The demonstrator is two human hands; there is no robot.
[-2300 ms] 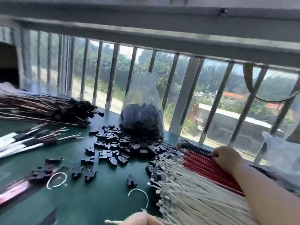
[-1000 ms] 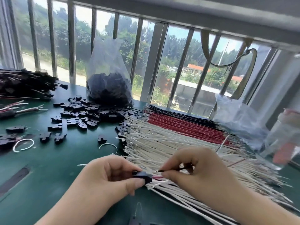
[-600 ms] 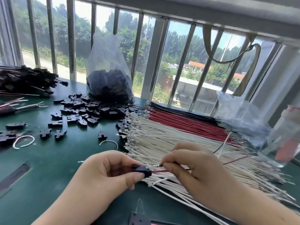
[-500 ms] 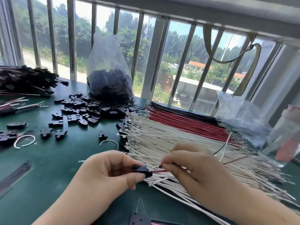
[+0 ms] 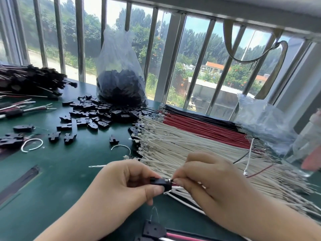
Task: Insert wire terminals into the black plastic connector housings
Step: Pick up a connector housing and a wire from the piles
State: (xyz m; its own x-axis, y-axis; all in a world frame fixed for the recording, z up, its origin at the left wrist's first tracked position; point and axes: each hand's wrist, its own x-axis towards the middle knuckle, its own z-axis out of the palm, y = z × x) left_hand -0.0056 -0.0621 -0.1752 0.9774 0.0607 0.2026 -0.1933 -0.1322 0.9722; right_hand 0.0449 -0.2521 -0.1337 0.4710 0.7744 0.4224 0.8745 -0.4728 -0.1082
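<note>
From the head camera we see the left hand [image 5: 121,185] pinching a black connector housing [image 5: 160,183] above the green table [image 5: 57,174]. Our right hand [image 5: 206,178] pinches thin wires [image 5: 250,164] at the housing's right end, over the white wire bundle [image 5: 182,145]. Loose housings [image 5: 97,113] lie near a plastic bag [image 5: 119,72].

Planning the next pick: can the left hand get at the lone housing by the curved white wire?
Probably not yet: the left hand is pinching a black housing. The lone housing lies uncovered on the green table, with open surface between.
</note>
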